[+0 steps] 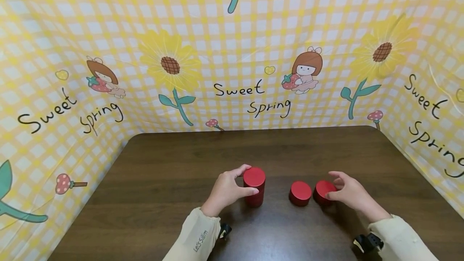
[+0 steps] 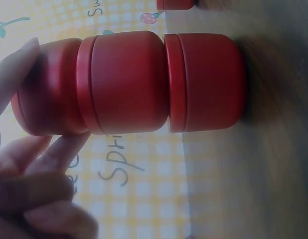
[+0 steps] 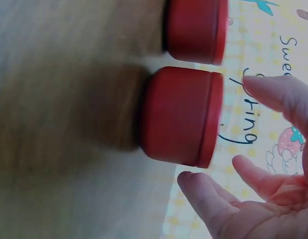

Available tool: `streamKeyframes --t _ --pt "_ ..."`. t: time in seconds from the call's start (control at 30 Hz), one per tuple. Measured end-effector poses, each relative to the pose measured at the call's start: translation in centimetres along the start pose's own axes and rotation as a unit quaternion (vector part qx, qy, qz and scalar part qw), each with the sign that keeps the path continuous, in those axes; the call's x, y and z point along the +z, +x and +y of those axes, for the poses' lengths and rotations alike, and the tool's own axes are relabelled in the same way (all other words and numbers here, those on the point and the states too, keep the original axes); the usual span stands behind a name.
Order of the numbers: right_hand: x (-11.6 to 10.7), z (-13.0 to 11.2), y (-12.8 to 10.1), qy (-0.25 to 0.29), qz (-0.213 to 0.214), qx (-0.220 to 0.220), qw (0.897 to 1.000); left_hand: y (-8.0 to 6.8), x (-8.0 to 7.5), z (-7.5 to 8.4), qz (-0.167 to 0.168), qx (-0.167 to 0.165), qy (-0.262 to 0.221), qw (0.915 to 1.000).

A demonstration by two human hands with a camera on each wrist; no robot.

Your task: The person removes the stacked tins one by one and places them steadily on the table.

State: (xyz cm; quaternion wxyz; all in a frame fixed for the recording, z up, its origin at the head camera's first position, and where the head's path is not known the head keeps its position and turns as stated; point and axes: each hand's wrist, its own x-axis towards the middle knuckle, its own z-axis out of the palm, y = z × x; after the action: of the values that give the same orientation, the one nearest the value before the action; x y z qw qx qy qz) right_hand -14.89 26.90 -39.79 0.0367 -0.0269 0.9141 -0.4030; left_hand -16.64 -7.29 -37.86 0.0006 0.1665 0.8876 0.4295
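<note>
Near edge: two cream sleeves come in from the bottom, wrist cameras strapped on.

Left hand (image 1: 226, 190) grips the stack of red round lidded tins (image 1: 254, 186) near its top, thumb on the near side and fingers curled round the far side. The left wrist view shows three tins stacked, upright on the dark brown wooden table (image 1: 163, 164), long axis vertical; fingertips sit on the topmost tin only.

Right hand (image 1: 348, 192) is open, fingers spread and relaxed, cupped just to the right of the right-hand single red round tin (image 1: 324, 190). The right wrist view shows a gap between fingertips (image 3: 204, 191) and that tin (image 3: 181, 117) (not touching, as far as it shows). So the tin lies directly left of the right palm, flat lid up, squat axis vertical.

Middle single red tin (image 1: 300, 193) sits just left of it, between the two hands, nearer the right hand. Tins close but apart.

Far: yellow checked backdrop with sunflowers (image 1: 232, 51) wraps three sides.
</note>
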Motion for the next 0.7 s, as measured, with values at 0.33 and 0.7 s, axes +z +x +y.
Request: streamKeyframes --t 0.33,0.7 --pt "0.1 -0.8 -0.4 0.022 0.036 -0.023 0.999 -0.1 -0.1 -0.1 -0.014 0.002 0.001 0.9999" --pt "1.8 -2.6 -0.2 0.125 0.056 -0.043 0.990 -0.3 -0.6 -0.7 -0.060 0.001 -0.006 0.9982"
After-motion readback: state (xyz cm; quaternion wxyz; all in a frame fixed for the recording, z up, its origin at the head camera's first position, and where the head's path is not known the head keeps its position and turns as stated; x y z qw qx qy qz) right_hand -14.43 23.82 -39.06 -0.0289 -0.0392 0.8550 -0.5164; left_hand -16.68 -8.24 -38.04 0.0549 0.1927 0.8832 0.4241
